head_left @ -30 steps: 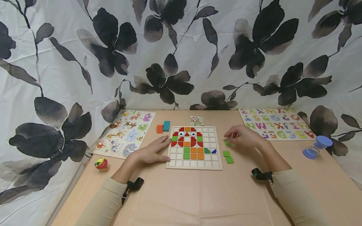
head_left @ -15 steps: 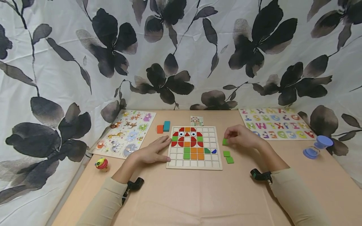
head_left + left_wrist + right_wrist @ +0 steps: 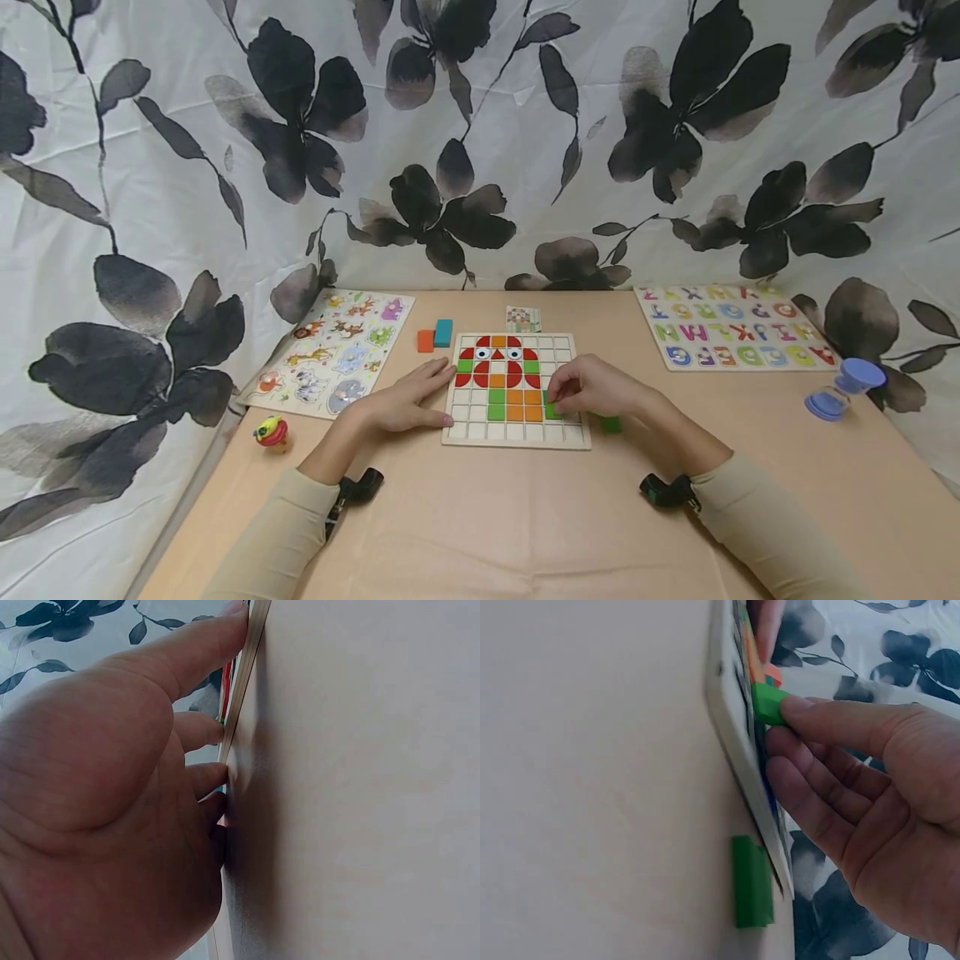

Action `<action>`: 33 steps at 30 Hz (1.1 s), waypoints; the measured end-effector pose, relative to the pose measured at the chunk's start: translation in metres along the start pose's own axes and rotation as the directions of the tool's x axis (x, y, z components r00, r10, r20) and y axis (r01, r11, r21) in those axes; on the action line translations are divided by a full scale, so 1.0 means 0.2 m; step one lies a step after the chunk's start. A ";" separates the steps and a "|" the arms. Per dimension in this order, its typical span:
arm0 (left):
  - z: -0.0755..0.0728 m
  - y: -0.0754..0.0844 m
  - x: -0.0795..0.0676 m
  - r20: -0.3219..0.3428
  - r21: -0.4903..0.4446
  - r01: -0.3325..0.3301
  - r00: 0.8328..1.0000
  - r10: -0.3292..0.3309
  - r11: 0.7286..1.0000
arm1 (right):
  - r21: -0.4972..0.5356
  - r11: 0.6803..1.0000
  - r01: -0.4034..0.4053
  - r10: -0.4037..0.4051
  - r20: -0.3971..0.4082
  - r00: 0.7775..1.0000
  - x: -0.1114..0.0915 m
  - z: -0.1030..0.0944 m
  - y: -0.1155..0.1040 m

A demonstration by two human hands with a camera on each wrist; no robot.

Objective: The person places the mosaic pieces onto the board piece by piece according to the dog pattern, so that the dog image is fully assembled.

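A white gridded puzzle board [image 3: 480, 432] lies mid-table, with red, orange and green tiles and two eye pieces laid as an owl-like figure. My left hand [image 3: 405, 400] rests at its left side, fingers extended and fingertips touching the edge. Over the board's right half, my right hand [image 3: 603, 387] pinches a green square tile [image 3: 769, 703] between thumb and fingers. The tile is right at the grid, beside the orange tiles [image 3: 523, 406]. The hand hides the green and blue curved pieces there in the head view. Loose green tiles [image 3: 750, 881] lie off the board's right edge.
A small pattern card [image 3: 522, 318] lies behind the board. Orange [image 3: 426, 340] and blue [image 3: 443, 332] blocks sit at its upper left. An animal board [image 3: 322, 358] and a bright toy [image 3: 272, 433] are left; a letter board [image 3: 735, 329] and blue hourglass-shaped object [image 3: 843, 389] right.
My right hand picked up the farthest green tile from the table right of the board and carried it left and nearer me, onto the grid. My left hand has stayed at the board's edge.
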State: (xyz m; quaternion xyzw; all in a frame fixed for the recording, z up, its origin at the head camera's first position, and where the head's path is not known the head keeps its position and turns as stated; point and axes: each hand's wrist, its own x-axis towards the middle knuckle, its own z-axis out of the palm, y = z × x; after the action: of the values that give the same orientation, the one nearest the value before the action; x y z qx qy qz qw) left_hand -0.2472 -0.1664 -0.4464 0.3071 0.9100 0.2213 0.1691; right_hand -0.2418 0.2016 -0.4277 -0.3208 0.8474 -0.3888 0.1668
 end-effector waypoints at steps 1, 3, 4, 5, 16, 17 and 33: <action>0.00 0.00 0.00 0.001 0.000 0.001 1.000 -0.001 1.000 | -0.019 1.000 -0.002 0.002 -0.004 1.000 0.00 0.01 0.00; 0.00 0.00 0.00 -0.001 -0.002 -0.005 1.000 0.005 1.000 | -0.042 0.999 -0.010 0.010 -0.009 1.000 0.01 0.02 0.00; 0.00 0.00 0.00 -0.002 0.000 -0.005 1.000 0.005 1.000 | -0.045 0.999 -0.019 0.018 -0.009 1.000 0.01 0.02 -0.01; 0.00 0.00 0.00 -0.003 0.001 -0.007 1.000 0.007 1.000 | -0.053 0.998 -0.022 0.022 -0.007 1.000 0.01 0.03 -0.01; -0.01 0.00 0.00 0.001 0.000 -0.003 1.000 0.003 1.000 | -0.117 0.993 -0.024 0.030 0.045 0.999 -0.02 -0.02 -0.01; -0.01 0.00 0.00 0.002 0.000 -0.002 1.000 0.002 1.000 | -0.107 0.994 -0.022 0.027 0.043 0.999 -0.03 -0.05 0.00; -0.01 0.00 0.01 0.004 -0.002 -0.004 1.000 0.004 1.000 | -0.088 0.990 -0.110 0.121 0.127 0.985 -0.14 -0.24 0.21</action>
State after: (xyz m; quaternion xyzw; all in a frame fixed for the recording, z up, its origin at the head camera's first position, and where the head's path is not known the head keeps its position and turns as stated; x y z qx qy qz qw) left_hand -0.2486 -0.1657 -0.4447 0.3090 0.9089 0.2220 0.1708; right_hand -0.2629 0.2676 -0.4277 -0.3027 0.8666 -0.3220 0.2317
